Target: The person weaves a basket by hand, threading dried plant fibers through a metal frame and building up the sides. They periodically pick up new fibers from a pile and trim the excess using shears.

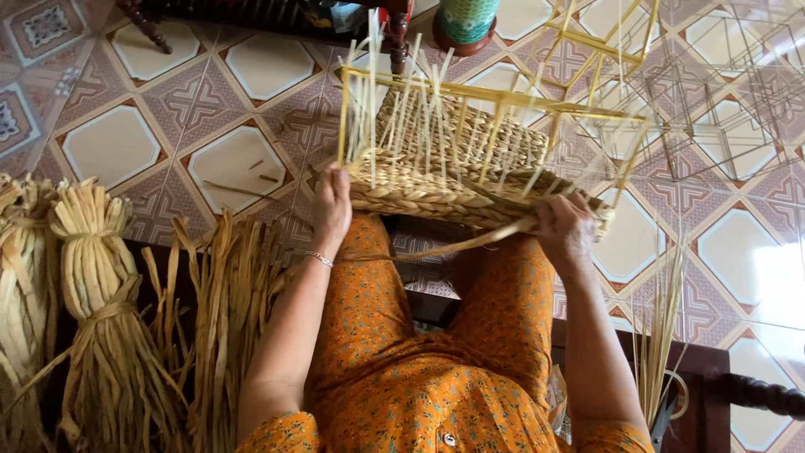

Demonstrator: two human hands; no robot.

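Ideally the left hand (332,204), fingers curled against the near-left corner of the half-woven basket (453,180) resting on the lap, steadies it while the right hand (560,225), pinching the flat straw strand (470,243), pulls it snug along the rim.

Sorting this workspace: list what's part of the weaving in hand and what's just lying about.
In use: half-woven basket on its yellow frame, left hand, right hand, loose strand.
Lying about: tied fibre bundles, empty wire frames, green vase.
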